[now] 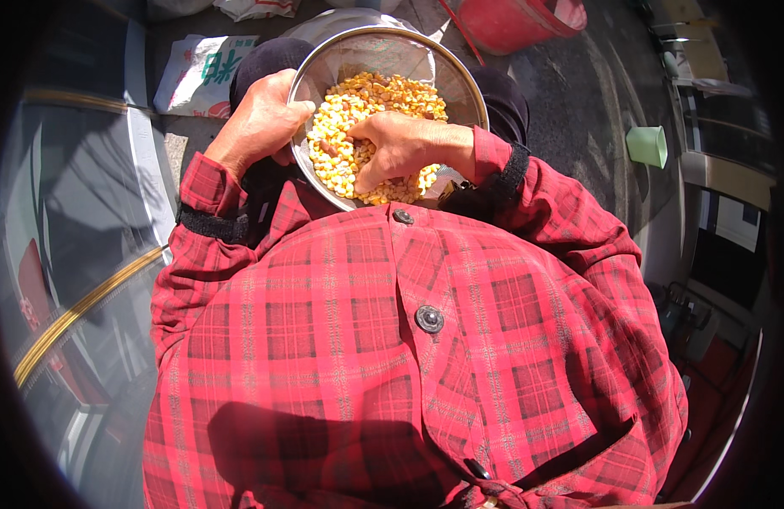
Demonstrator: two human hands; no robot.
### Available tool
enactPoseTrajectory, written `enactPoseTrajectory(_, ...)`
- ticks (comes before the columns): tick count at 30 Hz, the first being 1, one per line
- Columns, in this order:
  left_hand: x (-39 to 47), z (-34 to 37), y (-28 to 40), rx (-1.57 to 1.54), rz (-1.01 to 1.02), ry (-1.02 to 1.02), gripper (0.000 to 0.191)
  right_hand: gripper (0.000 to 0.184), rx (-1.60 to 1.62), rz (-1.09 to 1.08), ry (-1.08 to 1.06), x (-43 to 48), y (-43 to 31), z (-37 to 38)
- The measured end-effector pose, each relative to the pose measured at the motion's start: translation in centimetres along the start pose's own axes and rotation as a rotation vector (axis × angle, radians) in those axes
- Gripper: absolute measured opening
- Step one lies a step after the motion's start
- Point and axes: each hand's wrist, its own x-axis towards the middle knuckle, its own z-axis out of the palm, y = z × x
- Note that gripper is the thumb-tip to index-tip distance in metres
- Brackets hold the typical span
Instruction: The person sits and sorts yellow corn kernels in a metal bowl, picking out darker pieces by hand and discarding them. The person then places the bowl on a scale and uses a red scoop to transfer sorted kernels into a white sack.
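A round metal mesh sieve (481, 105) rests over my lap, holding a heap of yellow corn kernels (392, 89). With my left hand (264, 118) I grip its rim on the left side, the thumb over the edge and the fingers hidden beneath. My right hand (398, 149) reaches in from the right and lies on the kernels, thumb and fingers spread, some fingertips hidden among them. A few brownish pieces lie among the kernels near my fingertips. Whether kernels are held in my right hand cannot be seen.
A white woven sack (191, 76) with green and red printing lies beyond my left knee. A red bucket (503, 25) stands ahead to the right, with a thin red stick beside it. A pale green plastic container (646, 146) is farther right. Glass panels (80, 172) run along the left.
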Motion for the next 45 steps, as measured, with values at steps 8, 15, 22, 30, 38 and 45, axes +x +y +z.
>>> enactPoseTrajectory(8,-0.1,0.2,0.2,-0.026,0.018,0.010,0.021,0.044,0.398,0.135,0.066,0.0,0.6,0.7)
enactPoseTrajectory(15,0.1,0.0,0.1,-0.027,0.028,0.000,0.021,0.033,0.662,0.094,0.166,-1.0,0.5,-1.2)
enactPoseTrajectory(22,-0.1,0.0,0.5,-0.034,0.017,0.003,0.023,0.036,0.713,0.084,0.390,-2.9,-0.9,-3.7)
enactPoseTrajectory(30,-0.1,0.2,0.6,-0.033,0.010,0.003,0.017,0.040,0.594,0.023,0.460,-5.7,-1.3,-6.1)
enactPoseTrajectory(38,0.1,0.1,0.3,-0.025,0.019,0.006,0.019,0.060,0.064,0.231,0.445,-4.8,2.1,-5.3)
enactPoseTrajectory(45,0.1,0.3,0.1,-0.049,0.024,0.005,0.019,0.056,0.135,0.279,0.165,-3.9,2.8,-3.1)
